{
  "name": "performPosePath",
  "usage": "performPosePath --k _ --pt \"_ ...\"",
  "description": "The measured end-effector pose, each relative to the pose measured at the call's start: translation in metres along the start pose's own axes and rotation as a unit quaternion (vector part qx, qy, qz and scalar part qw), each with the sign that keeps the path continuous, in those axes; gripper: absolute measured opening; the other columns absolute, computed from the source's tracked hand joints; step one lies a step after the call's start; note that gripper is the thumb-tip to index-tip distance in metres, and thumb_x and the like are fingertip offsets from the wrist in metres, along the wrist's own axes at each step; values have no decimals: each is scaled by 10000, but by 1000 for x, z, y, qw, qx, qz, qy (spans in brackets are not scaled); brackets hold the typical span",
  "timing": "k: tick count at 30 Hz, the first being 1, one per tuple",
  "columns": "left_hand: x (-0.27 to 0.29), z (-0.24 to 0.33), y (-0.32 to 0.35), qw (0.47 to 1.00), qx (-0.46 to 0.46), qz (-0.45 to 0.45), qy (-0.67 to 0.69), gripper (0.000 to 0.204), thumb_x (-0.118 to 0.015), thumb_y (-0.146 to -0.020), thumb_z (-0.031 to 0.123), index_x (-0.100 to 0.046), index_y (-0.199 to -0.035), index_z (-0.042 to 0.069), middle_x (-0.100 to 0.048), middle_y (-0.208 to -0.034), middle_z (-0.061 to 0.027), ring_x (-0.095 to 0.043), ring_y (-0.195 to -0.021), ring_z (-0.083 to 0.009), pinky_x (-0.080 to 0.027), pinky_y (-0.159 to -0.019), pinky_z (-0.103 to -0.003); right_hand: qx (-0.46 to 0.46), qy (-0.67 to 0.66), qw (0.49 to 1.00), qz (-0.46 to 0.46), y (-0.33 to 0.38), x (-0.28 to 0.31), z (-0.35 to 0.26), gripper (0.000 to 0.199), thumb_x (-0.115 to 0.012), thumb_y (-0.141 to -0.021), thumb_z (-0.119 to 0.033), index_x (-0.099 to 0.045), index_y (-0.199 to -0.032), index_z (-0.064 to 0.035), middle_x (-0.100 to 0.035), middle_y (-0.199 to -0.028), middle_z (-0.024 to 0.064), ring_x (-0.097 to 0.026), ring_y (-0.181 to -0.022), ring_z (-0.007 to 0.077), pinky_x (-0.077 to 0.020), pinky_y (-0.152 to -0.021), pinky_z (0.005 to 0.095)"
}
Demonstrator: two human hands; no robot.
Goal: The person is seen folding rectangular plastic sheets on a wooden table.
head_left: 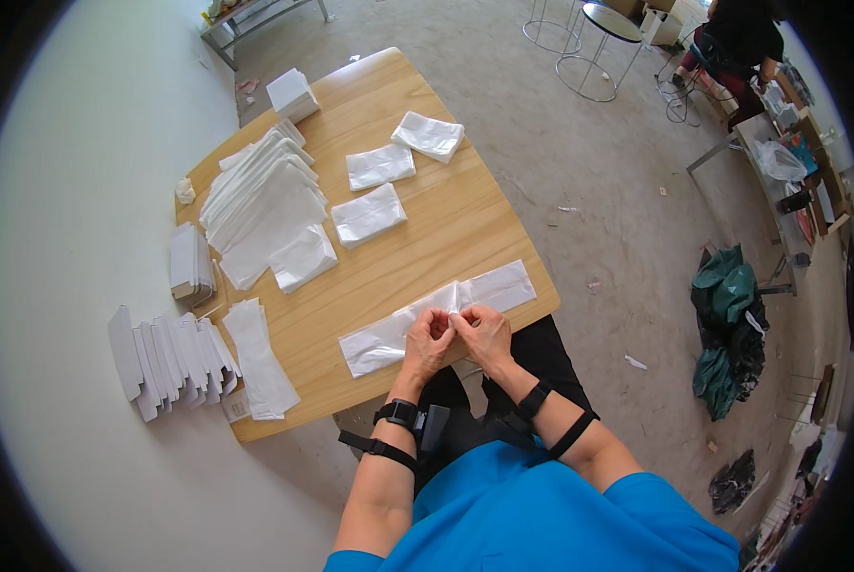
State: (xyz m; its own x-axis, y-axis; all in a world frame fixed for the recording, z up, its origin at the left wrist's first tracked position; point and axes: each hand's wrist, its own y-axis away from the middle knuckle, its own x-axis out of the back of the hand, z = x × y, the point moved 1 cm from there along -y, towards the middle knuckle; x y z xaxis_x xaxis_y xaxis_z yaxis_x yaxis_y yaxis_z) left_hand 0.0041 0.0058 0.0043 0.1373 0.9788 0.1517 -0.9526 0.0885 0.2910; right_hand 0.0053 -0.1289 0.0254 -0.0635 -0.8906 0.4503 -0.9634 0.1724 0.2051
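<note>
A long, thin white plastic bag (503, 285) lies flat along the near right edge of the wooden table (456, 224). At its middle, my left hand (428, 339) and my right hand (485, 336) meet, thumbs and fingers pinched on the gathered plastic. Both hands are closed on the bag, and what lies between the fingertips is mostly hidden. Farther up the table rest three folded white bags (370, 215). To their left spreads a fanned pile of long white bags (260, 205), with a folded bundle (303, 258) at its near end.
White box stacks (294, 96) (191, 265) stand at the table's left side, beside a row of flattened white cartons (174, 362). More long bags (259, 362) lie at the lower left corner. Right of the table are green and black bags (727, 324) and a seated person (737, 48).
</note>
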Motion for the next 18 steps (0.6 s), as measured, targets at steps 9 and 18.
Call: performPosePath --k 9,18 --pt "3 -11 -3 1000 -4 11 -3 109 -603 -920 142 -589 -920 34 -594 -816 18 -543 -757 -60 -461 -697 -227 -12 -45 999 -11 -1 5 8 224 -704 -788 -232 -670 -760 -12 -646 -677 125 -620 -618 242 -464 -586 345" --pt "7 -11 -5 996 42 -28 78 117 -577 -944 168 -565 -959 53 -541 -823 44 -496 -769 -55 -424 -724 -205 32 43 997 64 5 6 13 144 -671 -772 -167 -641 -819 -34 -610 -821 132 -621 -734 303 -492 -644 395"
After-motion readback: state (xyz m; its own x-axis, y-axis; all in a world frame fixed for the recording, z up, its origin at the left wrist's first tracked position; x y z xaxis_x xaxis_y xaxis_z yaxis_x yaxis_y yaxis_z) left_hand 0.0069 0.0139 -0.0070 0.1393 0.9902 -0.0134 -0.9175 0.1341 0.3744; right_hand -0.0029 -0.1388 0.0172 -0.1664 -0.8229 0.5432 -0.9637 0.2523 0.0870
